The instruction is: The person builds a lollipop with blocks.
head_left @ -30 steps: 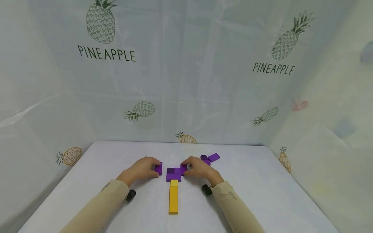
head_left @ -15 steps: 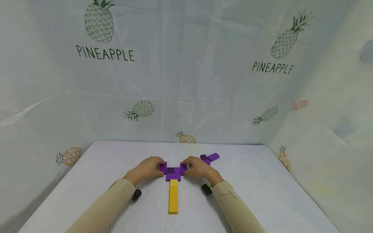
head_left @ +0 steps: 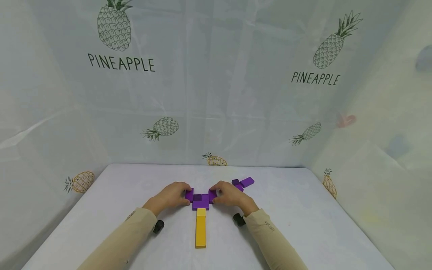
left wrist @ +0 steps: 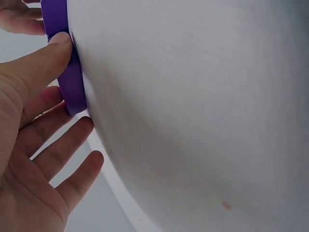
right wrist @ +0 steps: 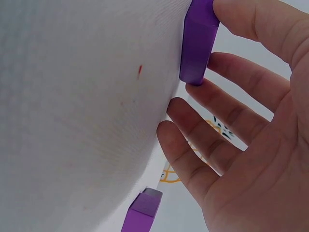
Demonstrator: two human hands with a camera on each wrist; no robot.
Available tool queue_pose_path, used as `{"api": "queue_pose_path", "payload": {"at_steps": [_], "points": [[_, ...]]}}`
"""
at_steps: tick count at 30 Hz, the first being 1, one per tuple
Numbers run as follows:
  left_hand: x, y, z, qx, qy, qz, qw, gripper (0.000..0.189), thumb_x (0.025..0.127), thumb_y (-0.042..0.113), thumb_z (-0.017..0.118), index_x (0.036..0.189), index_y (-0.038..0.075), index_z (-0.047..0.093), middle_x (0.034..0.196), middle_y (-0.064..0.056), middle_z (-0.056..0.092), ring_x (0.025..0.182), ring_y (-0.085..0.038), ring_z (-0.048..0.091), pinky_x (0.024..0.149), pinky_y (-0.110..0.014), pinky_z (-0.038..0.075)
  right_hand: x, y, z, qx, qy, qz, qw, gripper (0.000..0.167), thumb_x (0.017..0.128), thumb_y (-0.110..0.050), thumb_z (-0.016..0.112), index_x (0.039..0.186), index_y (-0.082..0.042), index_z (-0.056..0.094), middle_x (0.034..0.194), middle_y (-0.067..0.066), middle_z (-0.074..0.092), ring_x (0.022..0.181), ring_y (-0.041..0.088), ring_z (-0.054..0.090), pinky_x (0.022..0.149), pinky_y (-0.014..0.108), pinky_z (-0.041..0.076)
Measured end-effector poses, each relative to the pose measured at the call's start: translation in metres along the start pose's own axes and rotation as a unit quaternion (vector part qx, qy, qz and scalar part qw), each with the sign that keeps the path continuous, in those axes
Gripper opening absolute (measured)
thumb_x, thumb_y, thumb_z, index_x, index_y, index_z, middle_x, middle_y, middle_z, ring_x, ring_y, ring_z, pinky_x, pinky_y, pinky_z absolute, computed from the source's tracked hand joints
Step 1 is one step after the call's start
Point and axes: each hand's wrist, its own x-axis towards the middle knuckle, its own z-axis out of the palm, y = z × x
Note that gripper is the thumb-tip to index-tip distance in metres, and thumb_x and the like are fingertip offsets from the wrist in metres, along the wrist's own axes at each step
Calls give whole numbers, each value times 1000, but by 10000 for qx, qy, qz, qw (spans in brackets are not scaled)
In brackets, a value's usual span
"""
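In the head view my left hand (head_left: 171, 195) pinches a purple block (head_left: 189, 195) between thumb and fingers at the left end of a purple group. At the group's right end my right hand (head_left: 228, 194) grips a matching purple block (head_left: 212, 195) the same way. Between them lie a dark purple block (head_left: 197, 197), a lighter purple one (head_left: 205, 197) and, in front, a wider purple block (head_left: 200, 205). Below these runs a long yellow block (head_left: 200, 231) topped by a short pale yellow block (head_left: 201, 212). The right wrist view shows thumb and fingertips on the purple block (right wrist: 199, 46).
Behind my right hand lie a small dark purple block (head_left: 235, 182), a purple block (head_left: 247, 182) and another one (head_left: 239, 187) partly hidden. The white table (head_left: 287, 225) ends at a hanging pineapple-print sheet (head_left: 236, 93). A black wrist camera (head_left: 239, 220) sits at each wrist.
My left hand has moved right with its purple block, from a gap away up against the purple group. My right hand has stayed in place on its block.
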Motion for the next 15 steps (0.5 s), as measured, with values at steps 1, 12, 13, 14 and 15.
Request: {"api": "queue_pose_path", "payload": {"at_steps": [1, 12, 13, 14, 15], "points": [[0, 0, 0, -10, -2, -19, 10000, 47, 77, 27, 80, 118, 11, 65, 122, -7, 62, 117, -27, 55, 103, -45, 42, 0, 0, 0, -6, -5, -1, 10000, 46, 82, -23, 74, 125, -12, 63, 123, 1, 60, 113, 18, 54, 98, 38, 46], [0, 1, -1, 8, -39, -10, 10000, 47, 77, 27, 80, 118, 11, 65, 123, -7, 62, 117, -27, 54, 104, -45, 41, 1, 1, 0, -111, 2, -48, 9999, 46, 82, -24, 74, 125, -13, 63, 123, 0, 61, 113, 17, 54, 97, 37, 46], [0, 1, -1, 22, -34, -5, 10000, 47, 77, 28, 80, 118, 11, 65, 123, -7, 62, 117, -27, 54, 104, -45, 41, 1, 1, 0, -108, 6, -59, 9999, 46, 82, -24, 74, 125, -13, 63, 122, 1, 61, 112, 17, 55, 97, 37, 47], [0, 1, -1, 30, -29, 3, 10000, 46, 77, 27, 80, 118, 11, 65, 123, -7, 62, 117, -27, 54, 104, -45, 41, 1, 0, 0, -115, 8, -64, 9999, 46, 81, -24, 74, 125, -12, 63, 122, 1, 61, 112, 18, 55, 97, 37, 47], [0, 1, 0, 36, -23, 3, 10000, 46, 77, 27, 80, 118, 11, 66, 123, -7, 62, 117, -27, 54, 104, -45, 41, 0, 0, 0, -134, 14, -75, 9999, 46, 81, -23, 74, 124, -12, 63, 122, 1, 61, 111, 18, 55, 96, 37, 47]]}}
